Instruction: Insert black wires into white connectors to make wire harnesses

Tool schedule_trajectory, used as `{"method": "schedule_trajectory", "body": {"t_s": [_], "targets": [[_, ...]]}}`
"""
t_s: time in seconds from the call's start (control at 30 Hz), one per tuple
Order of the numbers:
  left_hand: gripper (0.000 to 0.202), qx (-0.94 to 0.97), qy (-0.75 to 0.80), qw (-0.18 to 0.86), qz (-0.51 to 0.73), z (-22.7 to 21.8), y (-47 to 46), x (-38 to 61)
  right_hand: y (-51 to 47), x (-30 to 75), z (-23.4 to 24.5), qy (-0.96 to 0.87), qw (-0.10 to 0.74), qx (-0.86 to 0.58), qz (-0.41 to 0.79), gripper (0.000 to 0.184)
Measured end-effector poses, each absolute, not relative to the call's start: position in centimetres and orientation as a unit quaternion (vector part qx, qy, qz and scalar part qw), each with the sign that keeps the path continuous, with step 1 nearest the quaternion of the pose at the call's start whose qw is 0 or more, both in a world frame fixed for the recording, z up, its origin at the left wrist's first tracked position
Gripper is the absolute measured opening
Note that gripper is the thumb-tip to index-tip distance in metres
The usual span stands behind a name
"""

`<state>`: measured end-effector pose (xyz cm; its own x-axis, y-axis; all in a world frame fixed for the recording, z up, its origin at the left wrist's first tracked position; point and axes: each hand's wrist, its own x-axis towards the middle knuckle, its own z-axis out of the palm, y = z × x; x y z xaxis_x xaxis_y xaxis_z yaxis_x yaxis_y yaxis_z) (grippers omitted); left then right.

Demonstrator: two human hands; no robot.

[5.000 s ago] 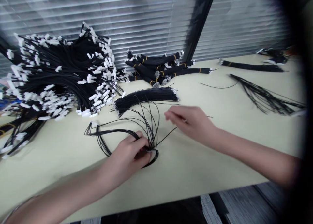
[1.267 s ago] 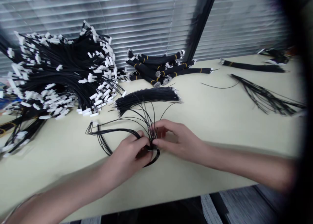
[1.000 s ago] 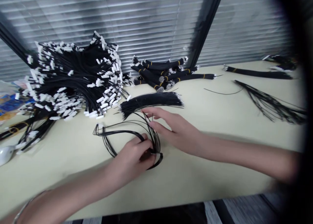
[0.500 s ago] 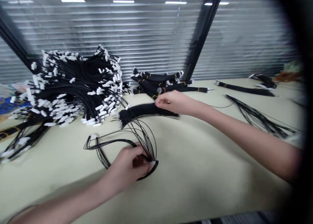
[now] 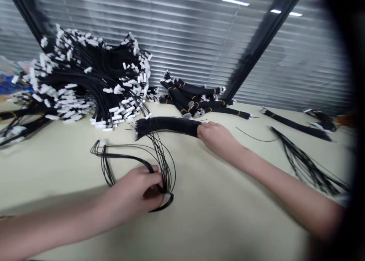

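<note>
My left hand (image 5: 142,189) is closed on a black wire harness (image 5: 164,154), gripping it by a white connector near the fingertips. The harness's thin wires loop up and away from the hand, and a second white connector (image 5: 102,142) lies on the table to the left. Beyond it rests a thick bundle of black wires (image 5: 168,125), with small silvery terminals at its left end. My right hand (image 5: 212,135) has its fingers closed at the bundle's right end; how many wires they pinch is hidden.
A large heap of black harnesses with white connectors (image 5: 99,75) fills the back left. Taped wire bundles (image 5: 196,97) are piled at the back centre. Another bundle (image 5: 296,124) and loose black wires (image 5: 308,162) lie at the right. Window blinds (image 5: 188,33) stand behind the table (image 5: 216,215).
My right hand has come down from above the bundle to its right end. The left hand keeps hold of the harness. The whole view has tilted and shifted.
</note>
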<state>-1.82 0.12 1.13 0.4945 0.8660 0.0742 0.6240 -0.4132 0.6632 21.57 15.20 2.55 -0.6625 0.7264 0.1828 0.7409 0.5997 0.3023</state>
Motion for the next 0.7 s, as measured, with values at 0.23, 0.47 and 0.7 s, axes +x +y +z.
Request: {"method": "schedule_trajectory", "body": {"t_s": [0.23,0.47,0.7], "targets": [[0.006,0.819,0.482,0.255,0.178,0.9,1.1,0.0,15.2,21.8,1.7,-0.907,-0.009,-0.377,-0.189,0.011],[0.006,0.817,0.484,0.257,0.18,0.5,1.4,0.9,15.5,21.9,2.1,-0.901,0.013,-0.402,-0.164,0.02],[0.008,0.817,0.477,0.254,0.201,0.4,1.3,0.7,12.7,23.3,4.8,-0.83,0.075,-0.417,0.362,0.017]]}}
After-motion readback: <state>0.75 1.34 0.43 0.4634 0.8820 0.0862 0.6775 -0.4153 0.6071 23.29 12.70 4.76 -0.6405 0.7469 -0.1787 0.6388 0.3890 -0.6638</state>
